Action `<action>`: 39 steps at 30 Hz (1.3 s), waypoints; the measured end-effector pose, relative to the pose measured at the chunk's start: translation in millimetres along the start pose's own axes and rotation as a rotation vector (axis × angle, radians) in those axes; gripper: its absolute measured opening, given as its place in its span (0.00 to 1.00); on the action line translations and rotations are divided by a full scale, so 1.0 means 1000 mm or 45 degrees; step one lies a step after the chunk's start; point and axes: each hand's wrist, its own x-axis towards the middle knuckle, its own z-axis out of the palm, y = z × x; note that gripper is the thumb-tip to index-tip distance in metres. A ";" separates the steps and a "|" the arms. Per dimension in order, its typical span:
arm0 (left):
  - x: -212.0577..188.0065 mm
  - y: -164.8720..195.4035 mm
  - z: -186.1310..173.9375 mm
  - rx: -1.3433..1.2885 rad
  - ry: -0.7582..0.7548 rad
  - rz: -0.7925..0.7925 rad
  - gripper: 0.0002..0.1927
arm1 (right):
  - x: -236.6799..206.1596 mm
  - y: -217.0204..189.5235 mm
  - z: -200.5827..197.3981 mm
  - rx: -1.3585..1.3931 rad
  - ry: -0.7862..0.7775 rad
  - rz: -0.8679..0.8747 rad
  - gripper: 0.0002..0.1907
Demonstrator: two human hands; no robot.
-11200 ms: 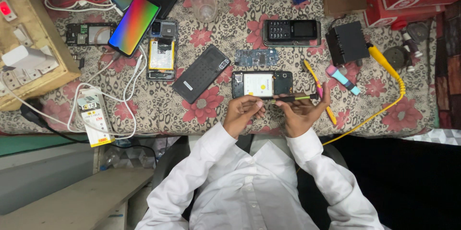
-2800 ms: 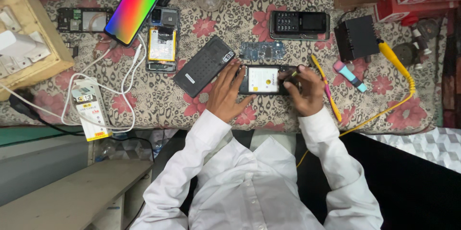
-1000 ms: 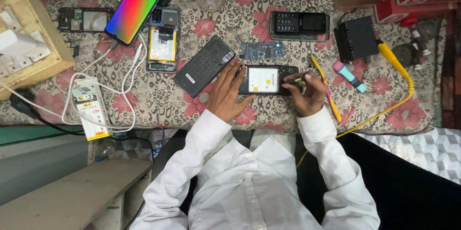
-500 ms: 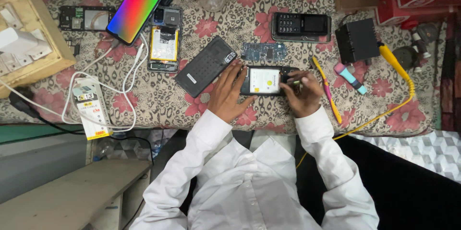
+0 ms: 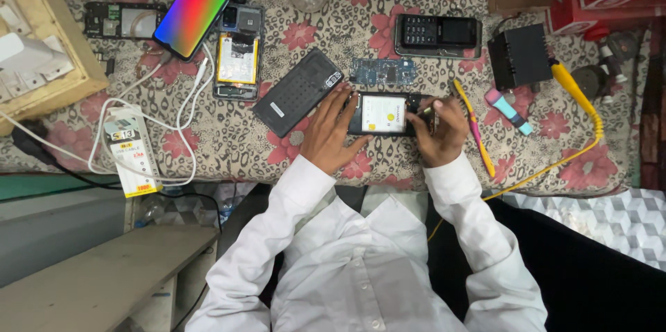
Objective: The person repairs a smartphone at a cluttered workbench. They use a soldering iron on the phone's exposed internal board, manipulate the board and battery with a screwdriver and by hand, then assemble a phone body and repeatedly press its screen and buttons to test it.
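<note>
An opened phone [image 5: 386, 114] with its back off lies on the desk [image 5: 388, 165], which is covered by a flowered cloth, and both hands are on it. The left hand [image 5: 331, 134] rests flat beside the phone's left end, fingers spread, with the fingertips pressing on that end to steady it. The right hand [image 5: 442, 131] is curled over the phone's right end, its fingers drawn together; whether they pinch a small tool there cannot be told. Just left of the left hand lies a black back cover [image 5: 297, 92], tilted. Just above the phone, beyond the fingers, sits a small blue circuit board [image 5: 382, 71], and further up a black keypad phone [image 5: 437, 31]. Right of the right hand lies a yellow and pink toothbrush [image 5: 474, 128], then a pink and teal tool [image 5: 508, 111]. Well to the left of the left hand is another opened phone with a yellow battery [image 5: 238, 60], beside a phone with a rainbow screen [image 5: 195, 7].
</note>
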 end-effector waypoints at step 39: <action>0.000 -0.003 0.001 0.012 -0.023 0.009 0.43 | -0.012 0.003 -0.007 0.058 -0.028 0.140 0.44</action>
